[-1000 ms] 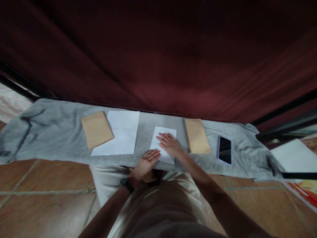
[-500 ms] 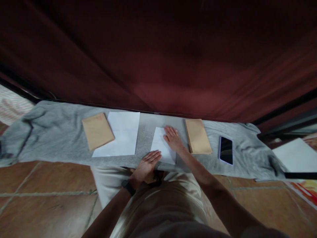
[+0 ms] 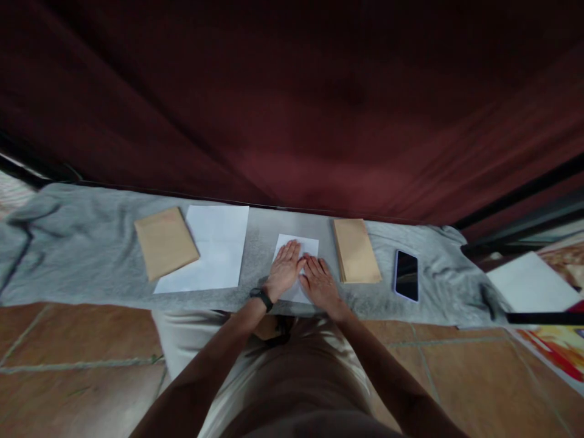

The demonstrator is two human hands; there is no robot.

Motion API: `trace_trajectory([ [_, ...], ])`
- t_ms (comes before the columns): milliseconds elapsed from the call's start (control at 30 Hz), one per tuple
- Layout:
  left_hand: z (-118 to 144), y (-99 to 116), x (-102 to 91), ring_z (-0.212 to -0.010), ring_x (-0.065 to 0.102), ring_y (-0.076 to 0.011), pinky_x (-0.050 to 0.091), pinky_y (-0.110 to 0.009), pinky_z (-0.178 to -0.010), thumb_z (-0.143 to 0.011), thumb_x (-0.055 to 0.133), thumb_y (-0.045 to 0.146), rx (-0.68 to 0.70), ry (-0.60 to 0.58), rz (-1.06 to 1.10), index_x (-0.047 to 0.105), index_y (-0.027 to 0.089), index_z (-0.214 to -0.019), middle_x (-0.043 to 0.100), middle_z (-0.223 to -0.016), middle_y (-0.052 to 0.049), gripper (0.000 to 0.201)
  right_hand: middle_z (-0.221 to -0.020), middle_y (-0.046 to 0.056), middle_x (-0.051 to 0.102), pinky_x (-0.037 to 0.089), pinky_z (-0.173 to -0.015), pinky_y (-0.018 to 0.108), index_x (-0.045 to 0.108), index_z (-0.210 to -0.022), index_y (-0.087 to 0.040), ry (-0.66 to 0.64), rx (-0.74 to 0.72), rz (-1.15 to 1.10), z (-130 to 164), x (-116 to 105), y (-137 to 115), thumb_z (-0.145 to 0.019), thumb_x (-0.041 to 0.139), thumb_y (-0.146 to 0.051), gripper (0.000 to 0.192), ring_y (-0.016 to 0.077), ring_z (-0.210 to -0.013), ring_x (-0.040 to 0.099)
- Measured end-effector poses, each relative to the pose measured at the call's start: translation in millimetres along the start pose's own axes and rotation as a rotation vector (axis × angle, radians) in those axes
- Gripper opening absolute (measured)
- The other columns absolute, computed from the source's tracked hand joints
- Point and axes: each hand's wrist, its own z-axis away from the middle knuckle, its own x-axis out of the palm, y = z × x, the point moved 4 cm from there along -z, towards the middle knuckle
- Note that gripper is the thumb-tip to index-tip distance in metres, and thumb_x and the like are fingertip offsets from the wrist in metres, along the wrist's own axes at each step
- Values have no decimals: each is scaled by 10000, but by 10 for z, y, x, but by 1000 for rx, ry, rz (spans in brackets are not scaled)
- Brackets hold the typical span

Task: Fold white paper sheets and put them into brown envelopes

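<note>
A folded white sheet of paper (image 3: pixel 306 245) lies on the grey cloth in front of me, partly covered by both hands. My left hand (image 3: pixel 285 267) rests flat across its left and middle part, fingers stretched away from me. On its right side lies my right hand (image 3: pixel 320 281), also flat, its fingers pointing up and left. The two hands nearly meet at the thumbs. To the left are larger white sheets (image 3: pixel 223 243), overlapped by a brown paper envelope (image 3: pixel 166 243). A stack of brown envelopes (image 3: pixel 359 250) sits right of my right hand.
A phone (image 3: pixel 406 275) with a dark screen lies right of the envelope stack. Grey cloth (image 3: pixel 91 243) covers the narrow surface. Behind it hangs a dark red curtain (image 3: pixel 292 121). A white board-like sheet (image 3: pixel 531 283) is at the far right, above the tiled floor (image 3: pixel 479 365).
My left hand has moved from the paper's lower left edge up onto its middle. My right hand has slid down from the top to the right side. The view has shifted slightly.
</note>
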Motion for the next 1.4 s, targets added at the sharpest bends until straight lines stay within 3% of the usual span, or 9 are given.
trace_trajectory([
  [133,-51,-180,77,-1570,294,-300,234,-503,-1290,-1055,360,385,-93,49,-27,374,66,-1591,379,-1648,-198,625,-1645,118,403,239,-1286,499,407,-1586,-123,0,1,3,1,10,13,-1079,410,-339,551,266,-1542,361],
  [400,285,-308,-39,-1571,285,-318,227,-520,-1287,-1050,372,386,-195,109,-63,351,59,-1604,347,-1660,-202,643,-1650,120,391,240,-1285,507,379,-1602,-127,4,8,-17,3,18,19,-1080,402,-342,565,265,-1537,371],
  [533,529,-304,-144,-1557,316,-344,226,-564,-1279,-1052,391,381,-151,95,-104,394,107,-1596,366,-1656,-180,609,-1651,125,387,236,-1288,499,377,-1601,-114,4,9,-9,12,29,24,-1088,402,-360,569,264,-1542,361],
  [633,716,-240,-231,-1562,300,-351,235,-592,-1271,-1050,425,375,-55,46,-137,463,220,-1571,390,-1658,-95,546,-1652,124,384,231,-1289,498,383,-1598,-110,12,8,6,12,32,32,-1088,411,-360,568,271,-1540,363],
  [733,866,-129,-269,-1567,301,-304,239,-561,-1280,-1058,416,341,64,-24,-171,481,295,-1556,436,-1638,-15,504,-1645,136,394,238,-1284,509,395,-1589,-100,29,7,16,7,29,22,-1083,429,-340,561,279,-1535,372],
  [867,978,0,-243,-1557,331,-247,225,-514,-1295,-1070,398,342,142,-77,-189,472,310,-1556,439,-1635,13,492,-1626,158,424,259,-1273,530,412,-1578,-94,58,33,15,56,44,-94,-1078,429,-302,541,280,-1527,389],
  [1067,1079,12,-236,-1544,358,-253,277,-478,-1280,-1073,393,399,167,-75,-192,434,186,-1577,426,-1640,-87,548,-1653,113,393,272,-1283,477,396,-1588,-119,37,-77,6,327,54,-304,-1093,391,-335,541,241,-1534,377],
  [1200,1183,-92,-279,-1531,384,-279,348,-465,-1248,-1056,432,463,152,-51,-182,409,82,-1569,417,-1629,-187,640,-1649,139,395,291,-1277,489,364,-1603,-104,31,-77,29,484,-37,-134,-1083,437,-379,593,264,-1530,383],
  [1400,1234,-261,-340,-1505,427,-291,395,-447,-1219,-1031,478,422,120,-102,-174,450,77,-1532,450,-1608,-202,609,-1640,136,415,303,-1280,485,381,-1598,-110,-14,-144,21,629,-141,56,-1069,481,-383,603,261,-1522,394],
])
